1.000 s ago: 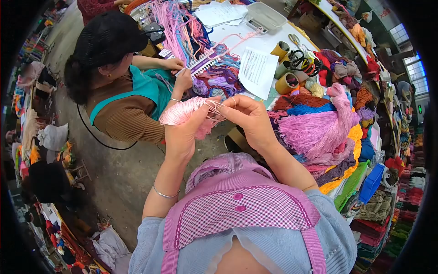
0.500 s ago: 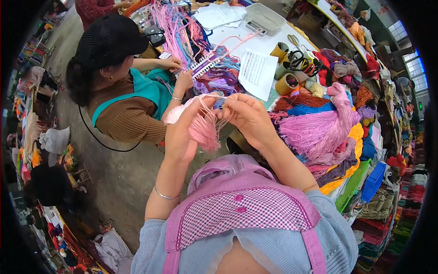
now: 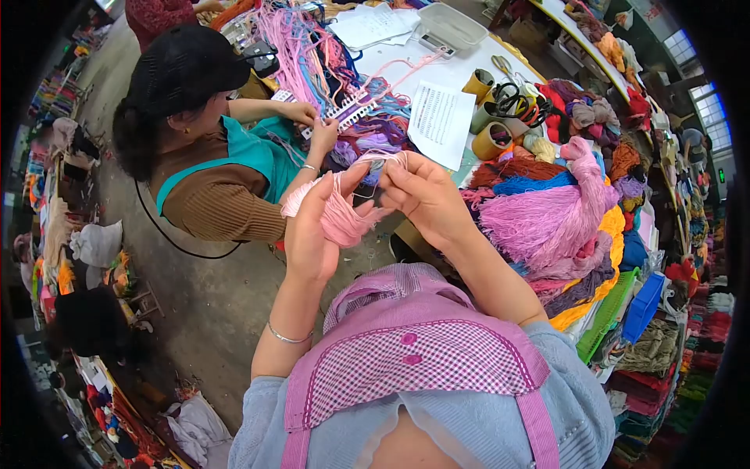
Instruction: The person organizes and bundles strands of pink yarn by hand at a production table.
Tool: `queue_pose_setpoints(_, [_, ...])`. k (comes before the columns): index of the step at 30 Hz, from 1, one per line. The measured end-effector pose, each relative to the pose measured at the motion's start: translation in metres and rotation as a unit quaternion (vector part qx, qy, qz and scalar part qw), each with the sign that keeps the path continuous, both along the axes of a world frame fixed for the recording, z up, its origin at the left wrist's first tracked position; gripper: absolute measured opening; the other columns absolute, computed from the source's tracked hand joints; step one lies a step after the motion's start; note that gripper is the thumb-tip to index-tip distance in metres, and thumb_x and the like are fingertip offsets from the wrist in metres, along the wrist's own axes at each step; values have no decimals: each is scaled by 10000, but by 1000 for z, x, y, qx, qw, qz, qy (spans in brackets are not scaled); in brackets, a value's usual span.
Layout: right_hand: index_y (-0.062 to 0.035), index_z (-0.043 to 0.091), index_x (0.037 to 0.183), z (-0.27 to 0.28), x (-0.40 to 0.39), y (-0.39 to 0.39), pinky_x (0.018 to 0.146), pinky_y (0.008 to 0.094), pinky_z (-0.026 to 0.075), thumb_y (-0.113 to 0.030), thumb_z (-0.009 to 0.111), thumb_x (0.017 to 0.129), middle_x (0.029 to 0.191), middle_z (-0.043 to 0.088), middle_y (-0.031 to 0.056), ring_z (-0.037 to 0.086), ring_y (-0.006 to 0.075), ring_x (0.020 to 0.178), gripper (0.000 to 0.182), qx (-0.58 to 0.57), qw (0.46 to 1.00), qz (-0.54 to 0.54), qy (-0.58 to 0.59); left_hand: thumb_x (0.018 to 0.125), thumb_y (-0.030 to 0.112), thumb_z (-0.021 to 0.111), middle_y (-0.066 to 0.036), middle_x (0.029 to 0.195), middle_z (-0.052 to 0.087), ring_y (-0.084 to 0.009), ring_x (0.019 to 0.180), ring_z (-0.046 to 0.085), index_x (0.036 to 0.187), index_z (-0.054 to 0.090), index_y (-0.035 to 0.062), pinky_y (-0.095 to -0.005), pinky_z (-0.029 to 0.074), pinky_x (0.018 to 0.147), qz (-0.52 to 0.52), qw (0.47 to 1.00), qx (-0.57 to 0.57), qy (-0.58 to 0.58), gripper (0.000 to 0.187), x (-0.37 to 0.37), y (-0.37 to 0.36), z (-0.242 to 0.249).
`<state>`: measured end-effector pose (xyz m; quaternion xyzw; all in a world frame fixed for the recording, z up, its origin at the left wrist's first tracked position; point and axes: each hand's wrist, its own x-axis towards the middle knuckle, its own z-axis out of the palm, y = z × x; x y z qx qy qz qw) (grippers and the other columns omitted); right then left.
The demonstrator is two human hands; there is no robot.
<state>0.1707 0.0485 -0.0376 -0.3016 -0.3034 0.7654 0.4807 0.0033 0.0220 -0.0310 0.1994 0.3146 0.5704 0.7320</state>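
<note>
A hank of pale pink thread (image 3: 341, 220) hangs over the palm of my left hand (image 3: 309, 234), which curls around it. My right hand (image 3: 426, 195) pinches several loose strands of the same thread just to the right. Those strands run across the gap between the two hands, looped near the fingertips. Both hands are held in the air in front of the table edge. Beyond them lie tangled purple, blue and pink threads (image 3: 375, 144). A large bundle of mauve-pink thread (image 3: 523, 223) rests to the right of my right hand.
At my left a co-worker in a teal apron (image 3: 258, 156) handles a white toothed strip (image 3: 353, 112) of threads. A printed sheet (image 3: 441, 125), cardboard tubes (image 3: 491, 141), scissors (image 3: 502, 66) and a clear plastic tray (image 3: 453, 27) lie on the table. Blue (image 3: 644, 309) and green baskets (image 3: 607, 316) stand at right.
My hands have shifted slightly; the left fingers have spread and the strands between the hands now form a wider loop. The pink hank has turned in my left hand. The co-worker's hands moved slightly.
</note>
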Motion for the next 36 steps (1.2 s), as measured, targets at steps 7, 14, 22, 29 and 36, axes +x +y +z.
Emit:
queue_pose_setpoints(7, [-30,652,920,1,-5,-8,549,191,327,-188,667,864,743,566,-50,445,26,606,168,26,980,88,-178,944,144,412,-173,1304,533,-221,1193,517,1241,536,-80,-345,424,987,-18,979,137,149,392,11,-1,-1])
queue_pose_setpoints(14, [-15,688,903,9,2,-8,620,199,406,-129,685,830,776,624,-17,532,48,678,135,25,986,52,-159,937,129,451,-160,1198,611,-199,1081,588,1193,582,-72,-292,455,922,4,983,128,129,351,2,-1,-17])
queue_pose_setpoints(22, [13,703,889,1,7,1,694,235,436,-88,691,810,874,599,19,551,94,767,129,88,977,37,-189,909,73,574,-125,1100,656,-144,924,638,1135,625,-56,-267,500,815,23,983,103,148,266,13,5,-7])
queue_pose_setpoints(29, [33,678,912,-5,7,11,717,260,443,-79,653,834,903,591,46,564,128,791,139,34,989,34,-138,920,78,561,-104,1039,666,-155,952,627,1102,623,-71,-285,491,839,25,988,62,142,243,4,5,-24])
queue_pose_setpoints(36, [-66,548,870,-21,52,51,536,210,358,-167,550,935,652,502,-28,475,73,599,120,-119,953,261,103,1012,165,341,40,570,316,-54,469,304,871,499,30,-209,271,430,-31,914,-89,-396,251,-43,7,-42])
